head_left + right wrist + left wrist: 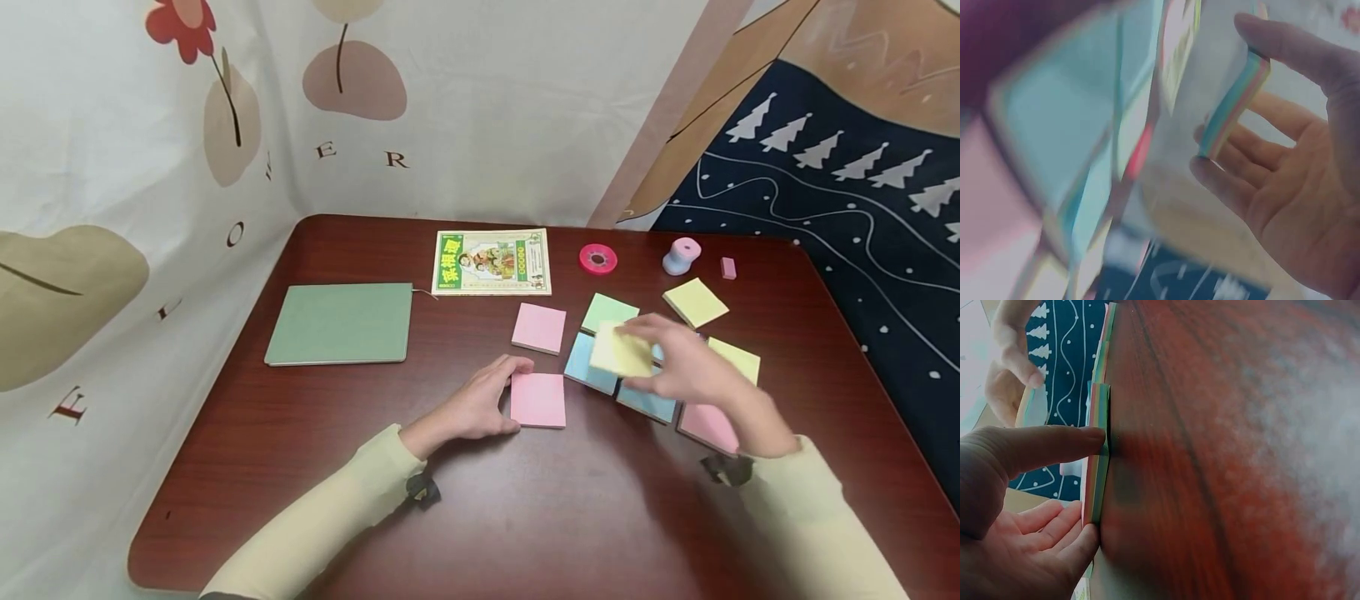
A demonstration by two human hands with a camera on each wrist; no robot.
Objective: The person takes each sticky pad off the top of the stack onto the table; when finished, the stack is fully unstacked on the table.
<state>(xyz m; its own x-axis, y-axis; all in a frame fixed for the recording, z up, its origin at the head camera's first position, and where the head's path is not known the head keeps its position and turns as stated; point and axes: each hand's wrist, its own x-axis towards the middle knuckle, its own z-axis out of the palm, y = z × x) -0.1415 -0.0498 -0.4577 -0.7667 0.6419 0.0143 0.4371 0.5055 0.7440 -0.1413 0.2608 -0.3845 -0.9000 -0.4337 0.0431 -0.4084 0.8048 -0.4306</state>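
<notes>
My left hand (480, 402) pinches a pink sticky note pad (540, 402) lying on the table. In the left wrist view, its thumb and fingers span the pad's striped edge (1097, 481). My right hand (686, 358) holds a yellow sticky note pad (618, 350) in the air, tilted, by its edges; layered colours show along its side (1234, 106). Below it lie blue pads (587, 367) and a green pad (609, 311), partly covered. Another pink pad (538, 327) sits just behind the left hand's pad. Beneath the right wrist is a further pink pad (705, 425).
Two yellow pads, one at the back (696, 302) and one beside the right wrist (737, 360), lie to the right. Along the back are an illustrated booklet (491, 262), red tape roll (597, 259), spool (681, 256) and pink eraser-like block (728, 267). A green notebook (341, 323) lies left.
</notes>
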